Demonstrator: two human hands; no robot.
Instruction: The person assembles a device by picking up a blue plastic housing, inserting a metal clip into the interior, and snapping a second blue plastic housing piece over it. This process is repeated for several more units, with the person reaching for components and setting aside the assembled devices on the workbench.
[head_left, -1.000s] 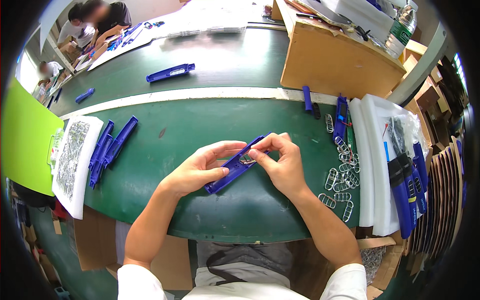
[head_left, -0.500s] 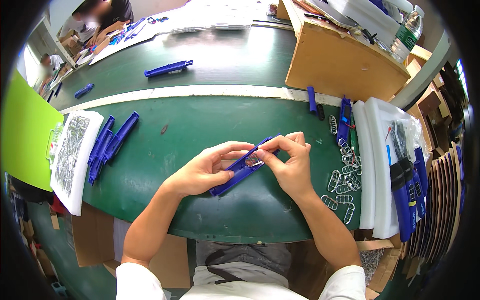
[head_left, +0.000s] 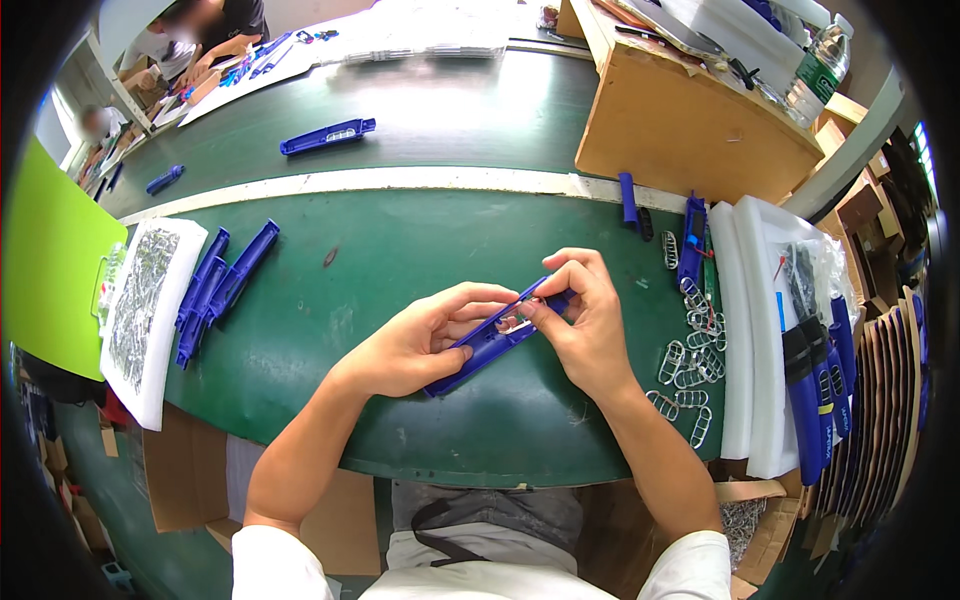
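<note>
A long, narrow blue plastic shell [head_left: 470, 358] lies slantwise between my hands, its hollow side up, over the green table. My left hand [head_left: 400, 345] grips the shell's near end, thumb on its near edge and fingers along the far side. Inside the shell sits a small shiny wire frame [head_left: 512, 323], partly hidden by my fingers. My right hand [head_left: 590, 335] pinches with thumb and forefinger at this frame near the shell's upper end; the fingertips cover the exact contact. To the right lies a loose pile of similar oval wire frames [head_left: 690, 370].
More blue shells [head_left: 228, 280] lie at left beside a white foam tray [head_left: 180, 330] of metal pieces. Right of the wire frames are a blue shell with wiring [head_left: 692, 240] and white foam blocks [head_left: 735, 340]. Across a white strip [head_left: 400, 185] rests another shell [head_left: 328, 137]. A wooden box [head_left: 690, 120] stands behind.
My right hand has shifted slightly up the shell, still pinching, and its other fingers have lifted. The shell in my hands moved slightly rightward. The shell beyond the strip slid a little left.
</note>
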